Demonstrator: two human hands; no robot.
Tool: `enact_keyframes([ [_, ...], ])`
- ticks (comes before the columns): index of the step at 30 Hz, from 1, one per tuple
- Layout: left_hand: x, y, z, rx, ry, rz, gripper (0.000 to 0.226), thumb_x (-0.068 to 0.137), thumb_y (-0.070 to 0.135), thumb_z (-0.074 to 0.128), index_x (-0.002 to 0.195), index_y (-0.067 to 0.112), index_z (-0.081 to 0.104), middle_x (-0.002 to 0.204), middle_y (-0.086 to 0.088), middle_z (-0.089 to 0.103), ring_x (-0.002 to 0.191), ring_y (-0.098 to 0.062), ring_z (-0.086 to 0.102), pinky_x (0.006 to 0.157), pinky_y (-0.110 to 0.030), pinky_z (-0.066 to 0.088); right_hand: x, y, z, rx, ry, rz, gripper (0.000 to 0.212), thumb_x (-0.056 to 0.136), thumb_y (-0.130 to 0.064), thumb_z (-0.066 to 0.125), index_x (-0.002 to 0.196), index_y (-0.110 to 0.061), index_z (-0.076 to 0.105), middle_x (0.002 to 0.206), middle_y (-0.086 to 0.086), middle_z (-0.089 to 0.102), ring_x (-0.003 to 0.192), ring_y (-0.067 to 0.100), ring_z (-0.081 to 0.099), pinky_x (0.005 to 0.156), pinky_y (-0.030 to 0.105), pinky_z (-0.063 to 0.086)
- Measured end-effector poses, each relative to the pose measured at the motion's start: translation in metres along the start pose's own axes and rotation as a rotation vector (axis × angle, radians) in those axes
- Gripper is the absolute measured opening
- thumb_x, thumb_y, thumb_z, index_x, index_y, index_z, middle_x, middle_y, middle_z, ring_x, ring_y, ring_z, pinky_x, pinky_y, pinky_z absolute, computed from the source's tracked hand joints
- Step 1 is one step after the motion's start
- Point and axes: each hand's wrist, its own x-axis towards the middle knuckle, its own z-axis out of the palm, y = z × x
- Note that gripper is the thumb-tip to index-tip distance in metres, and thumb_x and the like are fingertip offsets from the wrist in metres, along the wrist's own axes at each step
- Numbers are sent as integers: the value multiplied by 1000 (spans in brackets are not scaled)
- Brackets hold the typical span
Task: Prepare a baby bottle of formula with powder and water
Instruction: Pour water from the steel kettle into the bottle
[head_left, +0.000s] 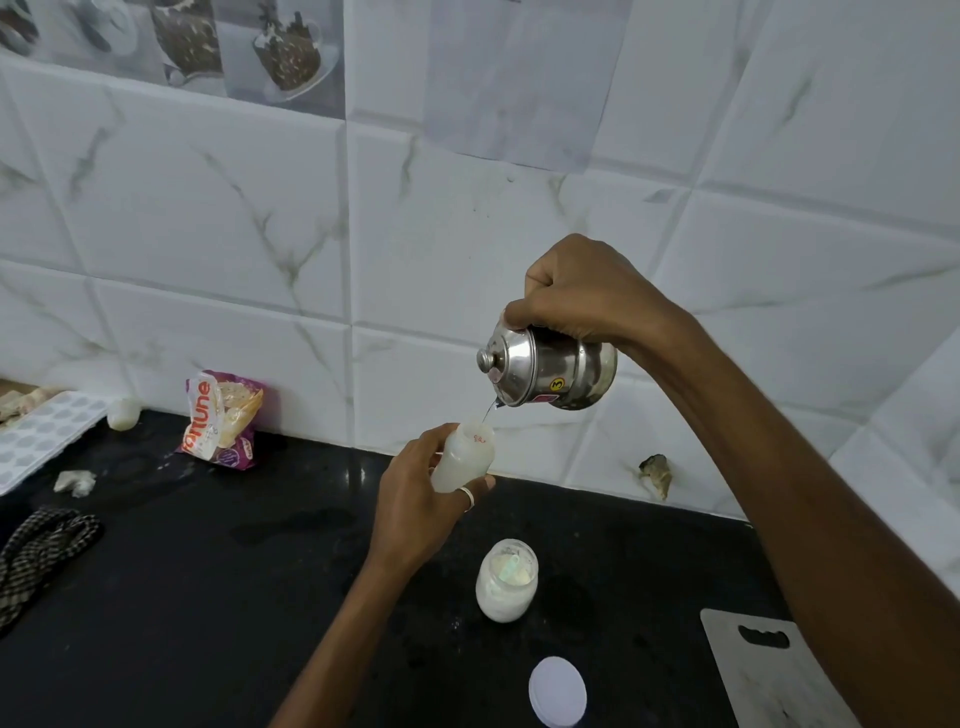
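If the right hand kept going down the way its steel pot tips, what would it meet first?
Probably the open mouth of the baby bottle, held by the left hand just below the steel pot that the right hand tips; depth is uncertain.

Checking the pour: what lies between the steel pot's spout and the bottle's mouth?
Only a thin stream of water, from the steel pot to the bottle, in the head view.
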Motion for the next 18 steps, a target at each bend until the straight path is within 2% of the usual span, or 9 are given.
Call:
enact_keyframes([
  [7,1,-4,0,23,2,-16,69,78,30,87,137,28,53,125,15,54,113,-12,57,78,-9,42,0,0,4,-1,-11,-8,24,69,-24,73,58,-14,54,60,6,42,59,17,39,61,37,36],
  [13,1,-6,0,16,5,-8,67,78,32,86,136,32,52,125,14,56,113,-13,58,80,-9,42,1,0,6,-10,-2,3,19,66,-27,72,58,-17,57,59,3,43,60,16,40,61,36,37],
  [18,0,-4,-1,3,1,-7,64,78,33,87,128,44,47,126,14,58,112,-10,58,80,-11,43,1,0,5,-6,5,3,27,66,-26,72,54,-18,49,55,-1,42,57,15,40,60,35,38],
])
